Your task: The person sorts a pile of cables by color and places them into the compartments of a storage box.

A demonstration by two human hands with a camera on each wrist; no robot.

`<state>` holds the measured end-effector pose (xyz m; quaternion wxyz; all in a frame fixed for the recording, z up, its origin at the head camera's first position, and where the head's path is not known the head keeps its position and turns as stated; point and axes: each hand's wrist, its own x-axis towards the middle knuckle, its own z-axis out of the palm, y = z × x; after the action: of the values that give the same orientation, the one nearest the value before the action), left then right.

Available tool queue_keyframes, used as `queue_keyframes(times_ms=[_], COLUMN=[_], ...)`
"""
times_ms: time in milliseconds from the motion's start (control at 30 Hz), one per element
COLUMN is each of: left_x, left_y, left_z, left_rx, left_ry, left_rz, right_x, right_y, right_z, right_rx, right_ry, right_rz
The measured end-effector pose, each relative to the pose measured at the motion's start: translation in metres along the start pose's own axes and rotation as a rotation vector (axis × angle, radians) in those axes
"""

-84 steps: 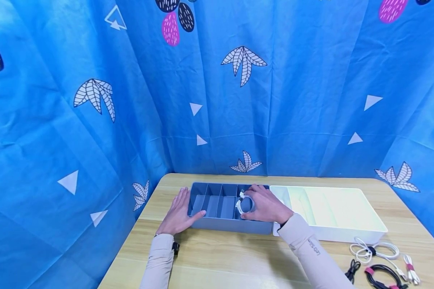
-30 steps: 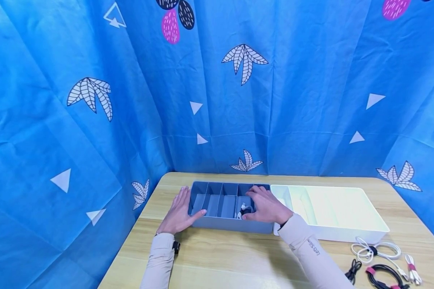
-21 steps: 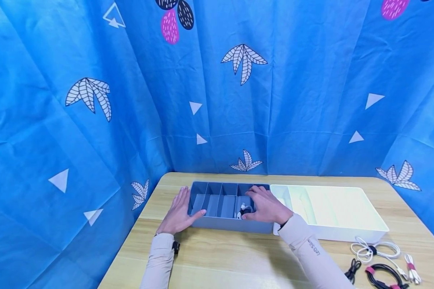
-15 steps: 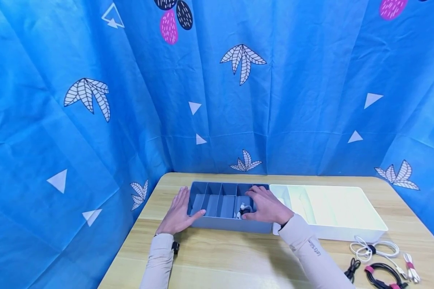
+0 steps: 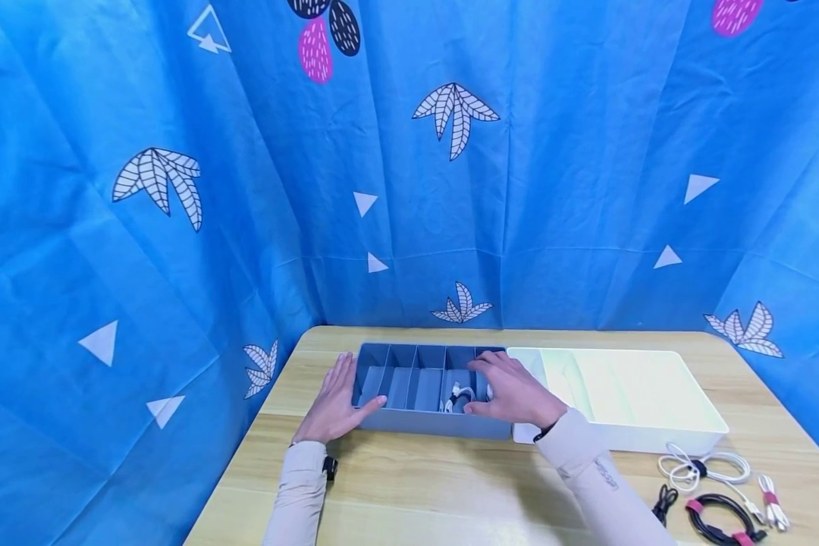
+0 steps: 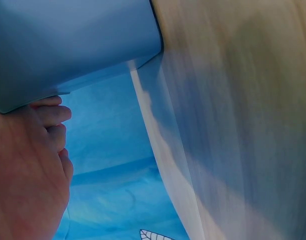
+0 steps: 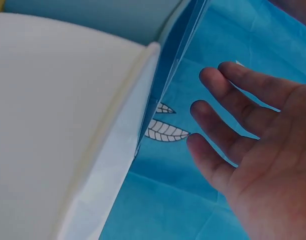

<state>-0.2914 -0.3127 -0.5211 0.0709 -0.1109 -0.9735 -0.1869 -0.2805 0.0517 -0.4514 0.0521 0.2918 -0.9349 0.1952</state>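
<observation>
A blue-grey divided organizer box (image 5: 430, 422) sits on the table. My left hand (image 5: 333, 403) is laid flat along its left end, thumb over the front rim; in the left wrist view the hand (image 6: 33, 165) is against the box's wall. Coiled in the fourth compartment from the left is a white charging cable (image 5: 453, 398) with a dark tie. Above the right part of the box hovers my right hand (image 5: 515, 390), thumb and fingers spread apart. The right wrist view shows that hand (image 7: 258, 135) with fingers loosely bent and nothing in them. It partly hides the last compartment.
A white box (image 5: 655, 442) with dividers stands against the organizer's right end. At the table's right front lie a white cable (image 5: 726, 459), a black coiled cable with pink ties (image 5: 696, 516), a small black cable (image 5: 664, 502) and a white bundle (image 5: 773, 502). A blue curtain (image 5: 409, 189) hangs behind.
The right hand, earlier holding the coiled white cable over the fourth compartment, has lowered it in and let go, then shifted slightly right. The left hand has stayed at the box's end.
</observation>
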Motion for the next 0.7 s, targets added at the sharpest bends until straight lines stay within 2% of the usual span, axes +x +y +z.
queue_keyframes(times_ms=[433, 700], left_x=[0.001, 0.002], left_y=[-0.001, -0.002], left_z=[0.002, 0.003], left_rx=[0.001, 0.016], left_ry=[-0.03, -0.026], left_rz=[-0.013, -0.012], right_x=[-0.016, -0.028], right_y=[0.009, 0.014], right_z=[-0.008, -0.015], right_rx=[-0.009, 0.005], right_ry=[0.044, 0.068], right_rz=[0.015, 0.043])
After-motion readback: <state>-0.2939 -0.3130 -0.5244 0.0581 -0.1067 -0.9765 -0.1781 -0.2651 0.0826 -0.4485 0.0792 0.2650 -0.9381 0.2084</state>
